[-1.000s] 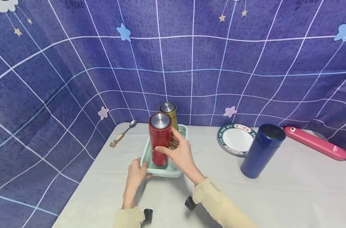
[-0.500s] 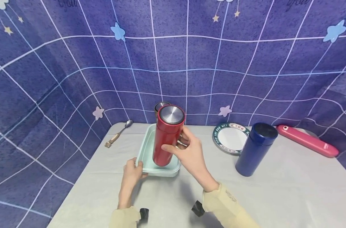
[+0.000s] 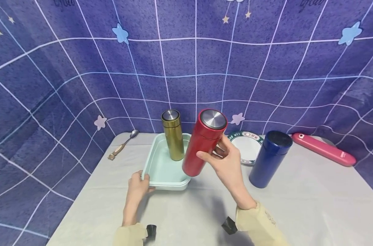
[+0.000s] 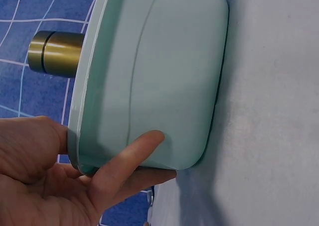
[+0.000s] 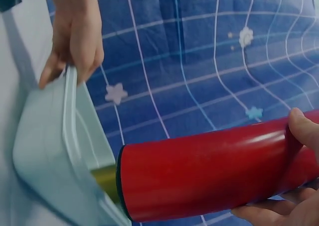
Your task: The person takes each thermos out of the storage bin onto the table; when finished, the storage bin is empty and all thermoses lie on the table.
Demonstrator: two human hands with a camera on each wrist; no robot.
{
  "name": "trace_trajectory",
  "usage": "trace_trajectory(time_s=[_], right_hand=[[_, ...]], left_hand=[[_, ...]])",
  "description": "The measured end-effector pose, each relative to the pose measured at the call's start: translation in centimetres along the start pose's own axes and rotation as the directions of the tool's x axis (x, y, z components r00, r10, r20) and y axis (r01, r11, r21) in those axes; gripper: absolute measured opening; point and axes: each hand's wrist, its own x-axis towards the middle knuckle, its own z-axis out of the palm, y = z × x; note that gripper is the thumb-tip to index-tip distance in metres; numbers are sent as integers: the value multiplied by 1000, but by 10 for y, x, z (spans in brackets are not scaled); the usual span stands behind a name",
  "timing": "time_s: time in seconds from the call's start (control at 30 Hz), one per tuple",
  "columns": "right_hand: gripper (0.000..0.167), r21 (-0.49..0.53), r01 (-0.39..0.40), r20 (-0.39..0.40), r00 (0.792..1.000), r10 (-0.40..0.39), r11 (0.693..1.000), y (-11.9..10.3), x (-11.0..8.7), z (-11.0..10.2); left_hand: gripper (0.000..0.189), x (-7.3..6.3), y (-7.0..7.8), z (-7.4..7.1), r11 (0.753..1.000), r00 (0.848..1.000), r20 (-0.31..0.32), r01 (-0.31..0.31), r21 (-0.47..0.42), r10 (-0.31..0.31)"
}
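My right hand point(image 3: 227, 164) grips a red thermos flask point(image 3: 203, 145) with a silver lid, thumb on the near side. The flask leans to the right, its base overlapping the right front rim of a mint-green tray point(image 3: 165, 172) in the head view. Seen from the right wrist, the red flask point(image 5: 209, 171) is held up off the table beside the tray. My left hand point(image 3: 138, 186) pinches the tray's front left corner; in the left wrist view its thumb is at the rim and fingers lie along the outer wall. A gold thermos flask point(image 3: 174, 140) stands upright inside the tray.
A blue flask point(image 3: 270, 160) stands at the right, partly in front of a green-rimmed plate point(image 3: 247, 147). Behind it lies a long pink case point(image 3: 324, 148). A spoon point(image 3: 122, 146) lies left of the tray. A patterned purple cloth point(image 3: 186, 61) hangs behind the table.
My right hand has lifted the red flask from inside the tray and carried it rightward, tilting it. The gold flask has come into fuller view. My left hand stays on the tray corner.
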Motion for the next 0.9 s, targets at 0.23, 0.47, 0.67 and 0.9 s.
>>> trace_trajectory(time_s=[0.23, 0.47, 0.67, 0.9], right_hand=[[64, -71, -58, -80, 995, 52, 996, 11, 3, -33], [66, -158, -112, -148, 985, 89, 981, 22, 2, -55], [66, -221, -124, -194, 978, 81, 967, 38, -2, -67], [72, -258, -155, -214, 972, 100, 954, 59, -3, -74]], left_hand=[[42, 4, -2, 0, 1000, 1000, 19, 2, -4, -2], [45, 39, -58, 16, 1000, 1000, -16, -12, 17, 12], [47, 46, -69, 22, 999, 999, 1, -47, 2, 47], [46, 27, -46, 16, 999, 999, -2, -35, -5, 35]])
